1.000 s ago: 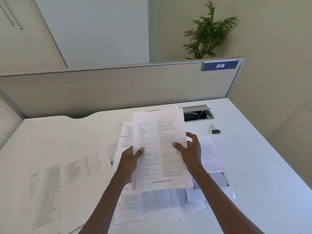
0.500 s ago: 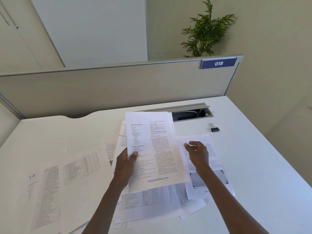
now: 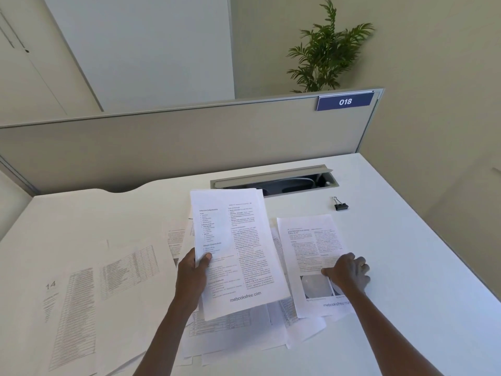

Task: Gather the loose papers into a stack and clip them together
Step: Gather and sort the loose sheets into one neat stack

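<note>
My left hand [image 3: 193,272] grips a thin stack of printed sheets [image 3: 238,248] by its left edge, lifted above the white desk [image 3: 406,267]. My right hand [image 3: 348,272] rests fingers-down on a printed page with a round picture [image 3: 311,245], which lies flat to the right of the held stack. More loose sheets [image 3: 233,335] lie spread under both hands. A large table-printed sheet marked 14 [image 3: 81,294] lies at the left. A black binder clip [image 3: 340,205] sits on the desk beyond the right page, apart from both hands.
An open cable tray slot [image 3: 273,181] runs along the back of the desk. A grey partition [image 3: 189,142] with a blue 018 label [image 3: 344,101] stands behind it. The desk's right edge falls away at the right.
My right hand let go of the held stack and moved right and down onto the page with the picture. My left hand now holds the stack alone, shifted slightly left.
</note>
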Tool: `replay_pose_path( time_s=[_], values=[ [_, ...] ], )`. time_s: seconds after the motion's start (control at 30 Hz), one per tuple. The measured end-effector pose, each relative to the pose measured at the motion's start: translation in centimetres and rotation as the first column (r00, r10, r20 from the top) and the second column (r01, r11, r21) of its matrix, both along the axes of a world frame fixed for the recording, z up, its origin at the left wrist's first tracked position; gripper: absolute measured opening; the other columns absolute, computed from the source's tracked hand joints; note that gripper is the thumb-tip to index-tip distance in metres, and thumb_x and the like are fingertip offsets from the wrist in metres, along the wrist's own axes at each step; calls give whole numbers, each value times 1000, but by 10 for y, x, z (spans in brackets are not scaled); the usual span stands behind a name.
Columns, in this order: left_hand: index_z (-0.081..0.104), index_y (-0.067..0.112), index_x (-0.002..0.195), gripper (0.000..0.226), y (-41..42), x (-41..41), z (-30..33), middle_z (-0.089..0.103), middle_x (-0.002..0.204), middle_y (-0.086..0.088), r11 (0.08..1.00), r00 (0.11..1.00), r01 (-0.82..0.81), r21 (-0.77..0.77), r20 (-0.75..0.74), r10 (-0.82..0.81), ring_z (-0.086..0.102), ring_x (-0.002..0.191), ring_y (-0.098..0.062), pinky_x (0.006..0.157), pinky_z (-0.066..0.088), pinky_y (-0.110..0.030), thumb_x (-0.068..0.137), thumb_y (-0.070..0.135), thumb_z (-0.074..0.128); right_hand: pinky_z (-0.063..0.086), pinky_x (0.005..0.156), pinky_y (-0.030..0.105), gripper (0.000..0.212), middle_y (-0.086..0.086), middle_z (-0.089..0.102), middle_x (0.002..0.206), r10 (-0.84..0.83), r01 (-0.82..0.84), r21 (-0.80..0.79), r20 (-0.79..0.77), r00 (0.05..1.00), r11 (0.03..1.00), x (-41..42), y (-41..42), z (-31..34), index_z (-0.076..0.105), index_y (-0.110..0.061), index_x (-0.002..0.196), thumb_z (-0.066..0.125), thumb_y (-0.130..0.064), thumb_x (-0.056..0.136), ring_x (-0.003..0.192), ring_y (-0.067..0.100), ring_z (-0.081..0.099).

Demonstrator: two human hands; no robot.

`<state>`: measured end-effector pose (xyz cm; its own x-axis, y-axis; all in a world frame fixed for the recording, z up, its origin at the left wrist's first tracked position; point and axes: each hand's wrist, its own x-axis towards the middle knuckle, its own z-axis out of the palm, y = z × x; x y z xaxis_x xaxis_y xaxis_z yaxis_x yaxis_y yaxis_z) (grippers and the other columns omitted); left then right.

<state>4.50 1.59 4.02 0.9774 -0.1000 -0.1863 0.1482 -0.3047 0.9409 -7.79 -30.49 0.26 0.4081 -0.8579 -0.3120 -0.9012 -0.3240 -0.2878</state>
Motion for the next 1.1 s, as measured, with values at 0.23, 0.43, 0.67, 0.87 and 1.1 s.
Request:
replay_pose_path(
  time_s=[0.23,0.43,0.67,0.87,1.1],
  values=[
    [62,24,116,18,3,-2,-3,70,107,5,999,999,-34,40,-13,35,68,94,-20,81,56,-39,98,22,55,42,96,47,95,22,44,129,-60,63,53,-44,997,997,4,-11,2,43,0,126,92,-39,54,124,38,39],
    [61,21,117,20,5,-3,-1,69,106,4,997,999,-50,62,-12,51,67,91,-19,72,54,-33,99,23,54,41,97,51,83,22,48,130,-120,117,100,28,992,988,2,-18,2,43,-2,121,91,-32,60,123,39,43],
    [58,14,126,27,3,-2,5,66,113,-3,986,996,-72,154,55,64,63,98,-27,77,49,-35,100,19,50,45,74,38,9,20,67,101,-19,47,-84,300,954,995,0,-8,30,61,-7,93,54,-11,88,91,38,61],
    [57,4,123,25,-2,0,18,62,108,-6,966,985,-105,235,158,69,55,91,-24,77,42,-33,101,11,47,37,64,33,13,9,57,73,109,-26,-177,480,870,984,13,1,84,56,-8,78,60,-14,90,71,30,47],
    [57,12,127,28,-9,-1,20,64,115,-5,991,994,-84,108,78,76,61,100,-28,81,46,-35,101,14,47,43,62,29,16,4,70,75,96,-226,108,673,733,968,31,25,120,65,-8,75,72,-20,84,73,27,64]
  ],
)
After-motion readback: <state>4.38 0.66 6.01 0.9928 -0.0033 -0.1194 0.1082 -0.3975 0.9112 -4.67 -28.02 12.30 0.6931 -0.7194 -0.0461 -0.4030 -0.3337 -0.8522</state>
